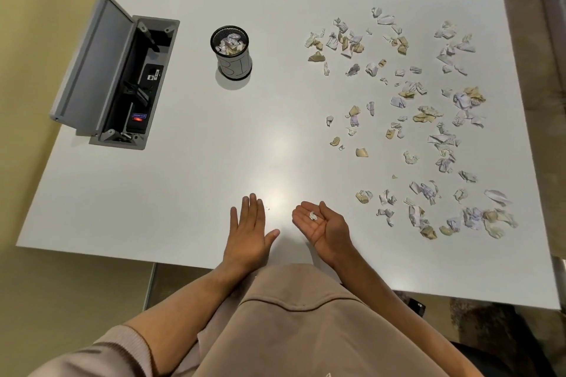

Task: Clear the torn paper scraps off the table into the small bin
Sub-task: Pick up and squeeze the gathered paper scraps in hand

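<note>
Several torn paper scraps (425,115), white and tan, lie scattered over the right half of the white table (214,147). A small black mesh bin (231,52) stands upright at the back centre-left, with crumpled scraps inside it. My right hand (324,228) is palm up near the front edge, cupped, with one small white scraps piece (313,216) resting on its fingers. My left hand (249,228) lies flat, palm down, fingers spread, just left of it and holds nothing. A few tiny crumbs (268,209) sit between the two hands.
A grey cable box (122,79) is set into the table at the left, its lid (88,64) standing open with plugs and cables inside. The table's front edge runs just below my wrists. Bare tabletop stretches between my hands and the bin.
</note>
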The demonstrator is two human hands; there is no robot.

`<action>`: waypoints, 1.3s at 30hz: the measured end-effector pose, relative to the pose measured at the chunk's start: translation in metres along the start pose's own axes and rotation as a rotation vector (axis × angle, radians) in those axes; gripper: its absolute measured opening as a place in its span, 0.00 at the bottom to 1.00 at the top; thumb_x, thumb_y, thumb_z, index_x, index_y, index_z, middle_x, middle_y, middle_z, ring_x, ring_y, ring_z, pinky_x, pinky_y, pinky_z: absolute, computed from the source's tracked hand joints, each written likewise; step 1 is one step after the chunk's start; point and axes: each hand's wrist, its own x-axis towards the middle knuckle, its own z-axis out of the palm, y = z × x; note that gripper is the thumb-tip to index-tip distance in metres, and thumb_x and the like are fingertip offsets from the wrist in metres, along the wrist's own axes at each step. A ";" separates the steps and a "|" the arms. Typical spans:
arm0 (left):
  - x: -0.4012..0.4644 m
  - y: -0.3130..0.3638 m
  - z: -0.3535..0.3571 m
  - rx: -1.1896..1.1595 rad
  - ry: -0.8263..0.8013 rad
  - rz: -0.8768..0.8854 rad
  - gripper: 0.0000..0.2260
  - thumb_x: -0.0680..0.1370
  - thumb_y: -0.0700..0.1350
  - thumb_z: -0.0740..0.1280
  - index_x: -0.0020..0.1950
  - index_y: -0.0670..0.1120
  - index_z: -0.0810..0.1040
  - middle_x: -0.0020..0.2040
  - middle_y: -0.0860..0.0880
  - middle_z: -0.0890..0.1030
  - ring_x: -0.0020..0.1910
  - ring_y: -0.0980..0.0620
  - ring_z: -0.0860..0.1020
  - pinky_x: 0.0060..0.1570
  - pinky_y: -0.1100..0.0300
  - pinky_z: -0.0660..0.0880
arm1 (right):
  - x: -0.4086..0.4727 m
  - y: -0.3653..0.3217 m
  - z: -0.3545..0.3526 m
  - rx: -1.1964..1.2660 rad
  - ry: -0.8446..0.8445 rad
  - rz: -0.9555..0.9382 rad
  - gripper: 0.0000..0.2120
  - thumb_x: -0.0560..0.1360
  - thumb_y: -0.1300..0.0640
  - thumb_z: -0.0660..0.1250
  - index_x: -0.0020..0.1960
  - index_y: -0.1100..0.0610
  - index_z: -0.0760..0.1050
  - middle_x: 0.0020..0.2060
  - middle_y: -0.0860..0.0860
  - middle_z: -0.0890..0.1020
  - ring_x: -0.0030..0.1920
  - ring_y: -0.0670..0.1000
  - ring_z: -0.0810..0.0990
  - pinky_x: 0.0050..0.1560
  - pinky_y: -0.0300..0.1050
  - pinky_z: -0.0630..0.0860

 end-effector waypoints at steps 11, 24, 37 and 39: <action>0.002 0.032 -0.007 -0.183 0.137 -0.027 0.28 0.84 0.50 0.55 0.80 0.41 0.48 0.80 0.43 0.46 0.79 0.44 0.46 0.76 0.48 0.42 | -0.013 -0.007 -0.009 -0.016 0.016 0.038 0.18 0.82 0.54 0.57 0.59 0.69 0.74 0.57 0.65 0.79 0.56 0.62 0.80 0.59 0.56 0.77; 0.030 0.003 -0.033 -0.232 0.276 0.156 0.06 0.74 0.40 0.73 0.50 0.40 0.82 0.46 0.46 0.80 0.47 0.41 0.76 0.43 0.51 0.76 | -0.020 -0.008 -0.026 -0.059 0.018 0.041 0.19 0.82 0.54 0.58 0.58 0.70 0.75 0.53 0.65 0.82 0.54 0.62 0.82 0.59 0.56 0.77; 0.018 0.021 -0.026 0.006 0.247 0.149 0.12 0.60 0.27 0.72 0.31 0.42 0.75 0.30 0.47 0.72 0.31 0.47 0.71 0.23 0.56 0.67 | -0.023 -0.009 -0.033 -0.089 -0.023 0.057 0.18 0.82 0.54 0.59 0.58 0.69 0.76 0.54 0.64 0.82 0.56 0.62 0.81 0.64 0.57 0.74; 0.013 0.026 -0.028 0.026 0.251 0.159 0.12 0.60 0.26 0.71 0.32 0.41 0.73 0.30 0.46 0.71 0.30 0.47 0.70 0.23 0.57 0.62 | -0.024 -0.010 -0.034 -0.097 -0.029 0.062 0.18 0.82 0.54 0.59 0.58 0.69 0.76 0.55 0.64 0.81 0.56 0.62 0.81 0.64 0.57 0.74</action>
